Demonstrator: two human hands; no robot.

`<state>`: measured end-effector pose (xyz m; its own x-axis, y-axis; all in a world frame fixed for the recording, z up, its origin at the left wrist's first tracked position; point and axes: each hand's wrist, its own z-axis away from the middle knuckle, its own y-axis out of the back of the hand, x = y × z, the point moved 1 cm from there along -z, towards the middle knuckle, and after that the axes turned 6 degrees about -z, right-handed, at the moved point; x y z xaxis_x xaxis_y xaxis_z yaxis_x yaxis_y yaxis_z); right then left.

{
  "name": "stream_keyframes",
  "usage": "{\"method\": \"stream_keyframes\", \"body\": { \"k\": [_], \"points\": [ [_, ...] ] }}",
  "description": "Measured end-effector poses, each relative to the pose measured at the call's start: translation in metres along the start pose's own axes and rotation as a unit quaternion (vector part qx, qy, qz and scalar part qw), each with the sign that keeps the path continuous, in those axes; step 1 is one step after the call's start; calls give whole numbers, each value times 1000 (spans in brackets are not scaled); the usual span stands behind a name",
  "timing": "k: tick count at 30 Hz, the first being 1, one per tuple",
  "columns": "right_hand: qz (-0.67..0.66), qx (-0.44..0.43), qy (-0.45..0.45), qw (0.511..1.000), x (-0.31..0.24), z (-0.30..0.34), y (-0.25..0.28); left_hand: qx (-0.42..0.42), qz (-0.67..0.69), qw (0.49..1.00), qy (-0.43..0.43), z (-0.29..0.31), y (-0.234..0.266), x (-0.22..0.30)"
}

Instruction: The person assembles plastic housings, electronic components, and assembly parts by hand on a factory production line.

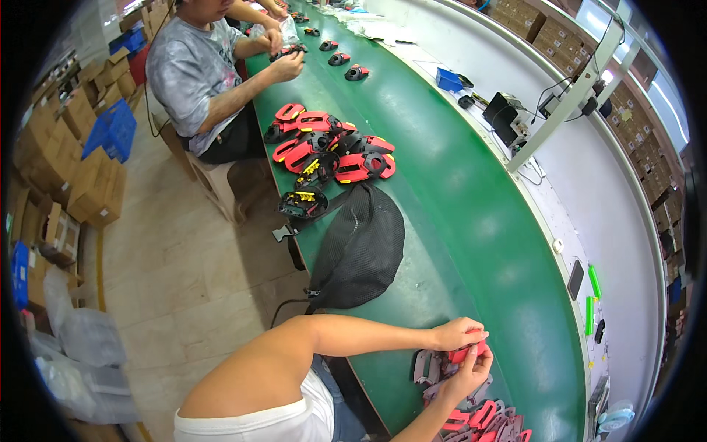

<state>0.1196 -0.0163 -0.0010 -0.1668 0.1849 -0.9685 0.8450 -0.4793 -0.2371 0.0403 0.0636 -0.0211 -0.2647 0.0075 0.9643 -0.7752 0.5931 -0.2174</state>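
Note:
Over the green work surface, my left hand is closed on a small red plastic part. My right hand grips the same part from the near side, its fingers partly hiding it. Beneath and beside both hands lies a pile of red and grey plastic pieces. One grey piece sits just left of my fingers. What else may be between the fingers is too small to make out.
A black mesh bag lies left of my hands on the table. Beyond it are heaped red-and-black plastic assemblies. A co-worker sits farther up, handling a similar piece. A phone and green sticks lie on the right ledge.

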Motion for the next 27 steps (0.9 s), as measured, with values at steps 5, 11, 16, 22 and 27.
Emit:
{"method": "stream_keyframes", "body": {
  "k": [5, 11, 16, 22, 27],
  "points": [
    [-9, -1, 5, 1000, 0, -3, 0, -7, 12, 1000, 0, -3, 0, -2],
    [-10, 7, 11, 1000, -2, -4, 3, -13, 19, 1000, 15, -3, -4, 2],
    [-3, -12, 2, 1000, 1, -2, 1, -29, 27, 999, 1, 1, 2, -3],
    [9, -1, 4, 1000, 8, -2, 2, -13, -45, 998, -33, 4, 11, 10],
    [117, 36, 33, 992, -7, -8, 12, 30, -113, 989, -85, -7, -10, -14]
  ]
}}
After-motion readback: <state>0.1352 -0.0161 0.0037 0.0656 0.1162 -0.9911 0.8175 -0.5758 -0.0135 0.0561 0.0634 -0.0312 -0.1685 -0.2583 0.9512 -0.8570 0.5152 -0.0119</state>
